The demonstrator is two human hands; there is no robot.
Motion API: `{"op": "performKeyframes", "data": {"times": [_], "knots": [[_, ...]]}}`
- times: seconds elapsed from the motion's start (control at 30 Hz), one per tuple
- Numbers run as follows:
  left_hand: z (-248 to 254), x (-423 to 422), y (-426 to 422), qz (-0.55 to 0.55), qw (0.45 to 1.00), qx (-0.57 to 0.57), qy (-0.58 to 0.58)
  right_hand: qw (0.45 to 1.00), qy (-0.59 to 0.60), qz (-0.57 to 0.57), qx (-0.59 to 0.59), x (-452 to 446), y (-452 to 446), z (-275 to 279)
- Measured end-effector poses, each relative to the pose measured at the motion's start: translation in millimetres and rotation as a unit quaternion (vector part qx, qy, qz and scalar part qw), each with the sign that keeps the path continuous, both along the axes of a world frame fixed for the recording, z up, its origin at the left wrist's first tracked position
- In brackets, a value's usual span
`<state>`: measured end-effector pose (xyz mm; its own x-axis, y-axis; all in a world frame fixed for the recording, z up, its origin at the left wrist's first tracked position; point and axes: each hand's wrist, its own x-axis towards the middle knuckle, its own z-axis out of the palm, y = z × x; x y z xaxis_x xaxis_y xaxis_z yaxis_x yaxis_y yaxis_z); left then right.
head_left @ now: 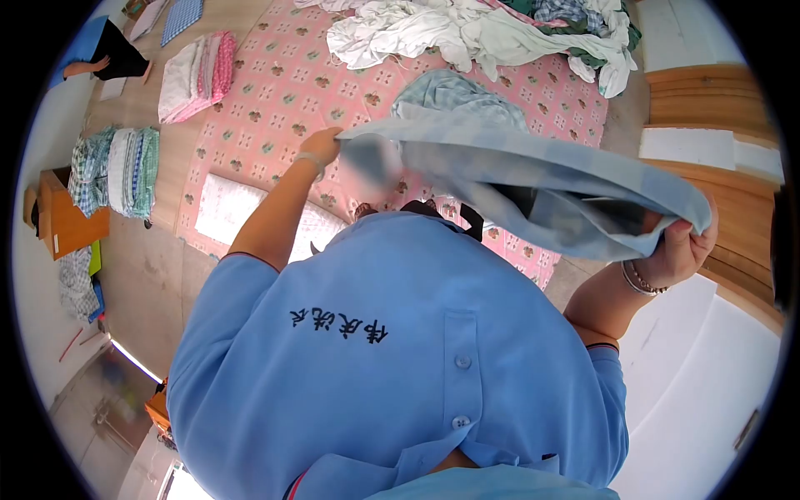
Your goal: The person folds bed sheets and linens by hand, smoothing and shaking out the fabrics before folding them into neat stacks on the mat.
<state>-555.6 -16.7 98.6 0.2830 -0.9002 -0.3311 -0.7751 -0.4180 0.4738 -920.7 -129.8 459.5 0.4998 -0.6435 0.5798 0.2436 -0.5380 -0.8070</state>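
A light blue-grey cloth [542,154] is stretched between my two hands, its upper edge nearly taut and the rest hanging in loose folds. My left hand [323,145] is closed on one end of it, at the left above the pink patterned sheet [275,108]. At the far right, my right hand [683,250] grips the other end, thumb pressed on the fabric. Behind the stretched cloth, another crumpled blue-grey cloth [458,93] lies on the sheet.
A heap of white and green fabric [467,33] lies at the top. Folded stacks, one pink and white [197,77], one checked [117,173], stand left. A white folded cloth [229,208] lies nearer. A person [104,50] is at upper left. Wooden furniture [708,100] stands right.
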Motion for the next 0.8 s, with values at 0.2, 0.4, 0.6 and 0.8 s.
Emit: {"op": "performKeyframes", "data": {"times": [0.2,0.4,0.6,0.8], "knots": [[-6.2,3.6,48.8,0.388,0.613,-0.064,0.685,0.998,-0.004,0.066,-0.024,8.1,11.2,-13.8],[-83.6,4.3,64.9,0.627,0.455,-0.134,0.617,0.982,0.010,0.182,-0.048,45.7,39.2,-10.6],[-192.3,34.7,139.7,0.653,0.379,-0.091,0.649,0.887,-0.103,0.450,0.012,38.8,23.8,1.8],[-169.1,45.7,152.4,0.708,0.387,-0.145,0.573,0.988,-0.092,0.122,-0.026,-39.1,6.0,40.7]]}}
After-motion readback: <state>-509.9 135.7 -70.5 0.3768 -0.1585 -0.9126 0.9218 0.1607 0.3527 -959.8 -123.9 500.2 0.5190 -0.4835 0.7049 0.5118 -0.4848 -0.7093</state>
